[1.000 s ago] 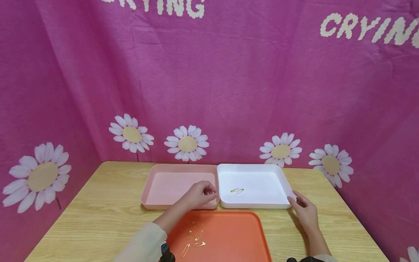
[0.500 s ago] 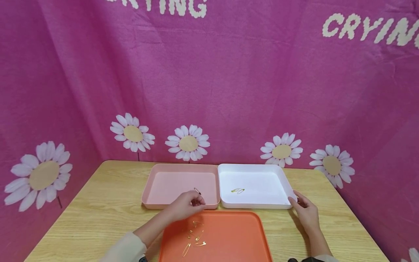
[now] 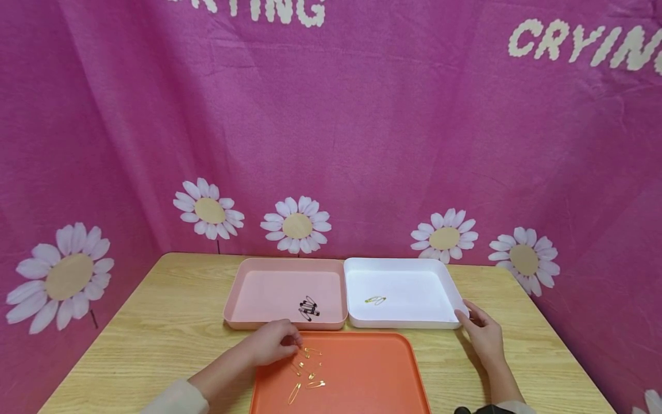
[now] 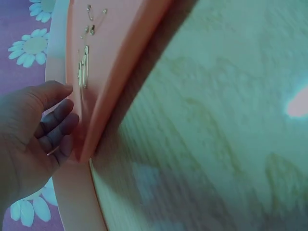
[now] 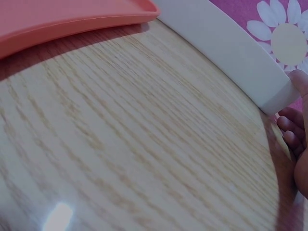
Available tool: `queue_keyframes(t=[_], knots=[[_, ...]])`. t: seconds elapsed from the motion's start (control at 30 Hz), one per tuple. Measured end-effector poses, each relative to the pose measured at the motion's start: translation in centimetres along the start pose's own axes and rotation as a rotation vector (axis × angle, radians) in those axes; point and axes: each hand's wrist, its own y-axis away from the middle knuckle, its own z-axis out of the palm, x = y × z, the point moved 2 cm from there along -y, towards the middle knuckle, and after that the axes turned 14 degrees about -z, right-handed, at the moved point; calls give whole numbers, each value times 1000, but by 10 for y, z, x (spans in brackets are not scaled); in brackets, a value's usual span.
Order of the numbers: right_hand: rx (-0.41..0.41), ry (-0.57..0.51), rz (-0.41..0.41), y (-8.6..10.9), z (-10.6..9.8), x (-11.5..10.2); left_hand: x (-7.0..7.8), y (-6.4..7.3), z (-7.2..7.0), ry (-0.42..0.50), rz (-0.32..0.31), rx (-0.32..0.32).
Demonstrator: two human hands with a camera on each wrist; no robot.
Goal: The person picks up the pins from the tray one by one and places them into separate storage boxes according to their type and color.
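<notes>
My left hand [image 3: 275,342] hovers over the back left corner of the orange tray [image 3: 372,374], fingers loosely bent and nothing between them. Close to its fingertips lie several gold safety pins [image 3: 316,384], which the left wrist view shows beyond the thumb. A small cluster of black safety pins [image 3: 308,307] lies in the pink tray [image 3: 258,325], near its front right. Inside the white tray [image 3: 403,324] are a couple of gold safety pins [image 3: 374,300]. My right hand [image 3: 483,333] holds that tray's front right corner, thumb at the rim and fingers along the outside.
The pink and white trays stand side by side at the back of the wooden table [image 3: 155,333], with the orange tray in front. A magenta cloth [image 3: 362,144] printed with daisies hangs behind and beside the table.
My left hand has drawn back from the pink tray, moving left and nearer to the orange tray's pins. The black safety pins it covered now show. My right hand stays put.
</notes>
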Motion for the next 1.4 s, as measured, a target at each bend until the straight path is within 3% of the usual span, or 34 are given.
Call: queue_keyframes(t=[0.3,1.03,1.2,1.4], knots=[[-4,5,-7,1,0,-2,-5,3,3,-126,13,34],[-7,6,4,1,0,-2,-2,-1,7,-34,-80,-23],[-15,11,11,1,-1,-2,0,-1,8,-35,-86,-38],[-28,20,43,1,-1,-1,1,-1,7,37,-83,-66]])
